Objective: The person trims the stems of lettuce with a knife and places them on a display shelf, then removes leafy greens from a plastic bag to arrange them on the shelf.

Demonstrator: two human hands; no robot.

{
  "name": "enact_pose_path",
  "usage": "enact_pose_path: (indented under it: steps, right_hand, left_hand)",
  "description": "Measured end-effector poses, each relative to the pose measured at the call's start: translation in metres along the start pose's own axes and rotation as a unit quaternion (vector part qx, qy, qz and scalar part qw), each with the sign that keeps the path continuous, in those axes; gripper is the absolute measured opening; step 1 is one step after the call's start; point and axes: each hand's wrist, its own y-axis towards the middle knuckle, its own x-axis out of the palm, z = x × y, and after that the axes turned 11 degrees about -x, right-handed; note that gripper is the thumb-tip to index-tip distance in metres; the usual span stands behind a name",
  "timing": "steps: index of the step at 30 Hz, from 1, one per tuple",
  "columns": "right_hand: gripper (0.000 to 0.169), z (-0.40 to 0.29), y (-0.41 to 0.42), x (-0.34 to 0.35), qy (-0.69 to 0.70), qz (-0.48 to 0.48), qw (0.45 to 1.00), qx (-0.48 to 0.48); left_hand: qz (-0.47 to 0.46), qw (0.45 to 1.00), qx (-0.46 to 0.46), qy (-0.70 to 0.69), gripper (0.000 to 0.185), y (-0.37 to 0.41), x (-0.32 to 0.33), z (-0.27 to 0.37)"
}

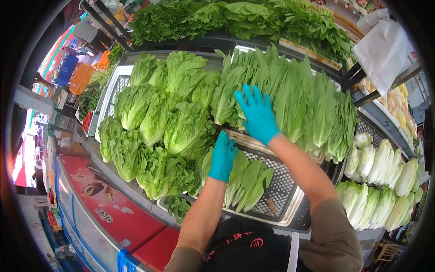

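Observation:
Both my hands wear teal gloves. My right hand (pixel 259 117) lies with spread fingers over the near left part of a row of long-leaved lettuce (pixel 289 98). My left hand (pixel 222 158) is lower and further left, fingers extended, beside heads of romaine-like lettuce (pixel 185 127) and above a few leafy green heads (pixel 249 183). Those heads lie in a black mesh crate (pixel 285 190) with a white rim. A curved knife with a wooden handle (pixel 271 205) rests in the crate, right of the greens. Whether either palm touches leaves is hidden.
Napa cabbages (pixel 379 163) are stacked at the right. More leafy greens (pixel 238 17) line the back shelf. A red-topped chest freezer (pixel 112 204) stands at the lower left. White plastic bags (pixel 382 51) hang at the upper right on a dark frame. A person (pixel 88 32) is in the far upper left.

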Motion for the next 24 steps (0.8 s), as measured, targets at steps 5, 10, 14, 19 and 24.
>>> enact_pose_path:
  steps: [5,10,14,19,24]
  right_hand:
    - [0.075,0.015,0.020,0.032,-0.022,-0.087,0.993,-0.075]
    - [0.064,0.012,0.012,0.039,0.029,-0.050,0.994,-0.096]
    - [0.060,0.001,0.018,0.034,-0.033,-0.061,0.990,-0.123]
    - [0.059,0.008,0.012,0.042,0.044,-0.034,0.994,-0.093]
    - [0.053,0.001,-0.001,0.024,0.118,0.058,0.988,-0.080]
  left_hand:
    - [0.070,0.997,0.019,0.028,0.074,0.044,0.021,0.025]
    - [0.062,0.990,0.013,0.129,0.090,0.058,0.023,0.030]
    - [0.092,0.983,0.014,0.160,0.100,0.079,0.010,0.030]
    - [0.065,0.981,0.005,0.185,0.095,0.064,0.030,0.041]
    - [0.091,0.984,-0.003,0.154,0.082,0.033,0.023,0.030]
